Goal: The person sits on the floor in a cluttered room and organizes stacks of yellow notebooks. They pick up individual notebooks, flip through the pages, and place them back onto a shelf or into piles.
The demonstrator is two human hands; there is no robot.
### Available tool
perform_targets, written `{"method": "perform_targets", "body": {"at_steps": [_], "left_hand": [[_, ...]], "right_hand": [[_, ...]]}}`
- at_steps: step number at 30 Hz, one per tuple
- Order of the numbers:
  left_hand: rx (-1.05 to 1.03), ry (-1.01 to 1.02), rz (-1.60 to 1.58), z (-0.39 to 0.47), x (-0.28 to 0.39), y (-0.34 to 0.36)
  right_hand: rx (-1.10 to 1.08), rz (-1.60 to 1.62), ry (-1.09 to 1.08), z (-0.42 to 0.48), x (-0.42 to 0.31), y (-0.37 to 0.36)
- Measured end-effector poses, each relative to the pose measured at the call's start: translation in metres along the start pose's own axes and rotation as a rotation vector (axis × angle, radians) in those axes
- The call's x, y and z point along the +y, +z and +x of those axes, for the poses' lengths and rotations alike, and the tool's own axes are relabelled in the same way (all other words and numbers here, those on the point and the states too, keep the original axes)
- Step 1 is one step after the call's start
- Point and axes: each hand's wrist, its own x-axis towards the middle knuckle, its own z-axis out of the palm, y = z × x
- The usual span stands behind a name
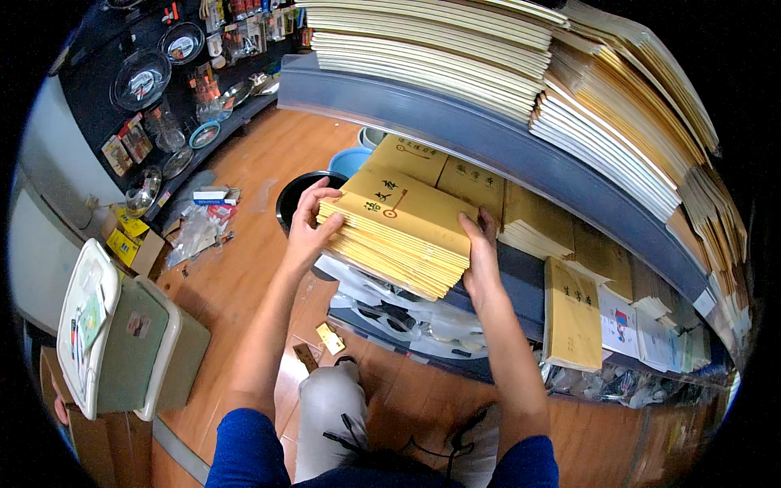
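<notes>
Between my two hands is a thick stack of kraft-covered exercise books (403, 229), the top cover bearing writing and a printed key. My left hand (314, 216) grips the stack's left end, thumb at the front edges and fingers on top. At the right end, my right hand (481, 250) holds it with the thumb on the cover. The stack is at the edge of a dark shelf (518, 268), with more exercise books (470, 180) lying behind it. Whether its underside rests on the shelf is hidden. Farther right, another pile of exercise books (572, 314) juts over the shelf's front.
An upper shelf (403, 100) loaded with notebooks (427, 64) overhangs this one. Below, plastic-wrapped goods (409, 323) fill a lower shelf. A black basin (299, 198) and blue basin (349, 161) stand behind my left hand. Lidded plastic bins (131, 341) and loose packaging (198, 232) are on the left.
</notes>
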Motion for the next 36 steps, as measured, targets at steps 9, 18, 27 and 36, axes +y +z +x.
{"method": "perform_targets", "body": {"at_steps": [9,18,27,36], "left_hand": [[-0.092,-0.107,-0.051,-0.012,0.016,0.013],[0.071,0.059,0.043,-0.008,0.006,0.019],[0.085,0.03,0.069,-0.011,0.01,0.024],[0.044,-0.057,0.053,-0.009,0.007,0.021]], "right_hand": [[-0.027,-0.422,-0.556,-0.078,0.038,0.021],[0.107,-0.633,-0.705,-0.083,0.027,0.026],[0.273,-0.488,-0.73,-0.077,0.049,0.038],[0.162,-0.484,-0.655,-0.087,0.034,0.021]]}}
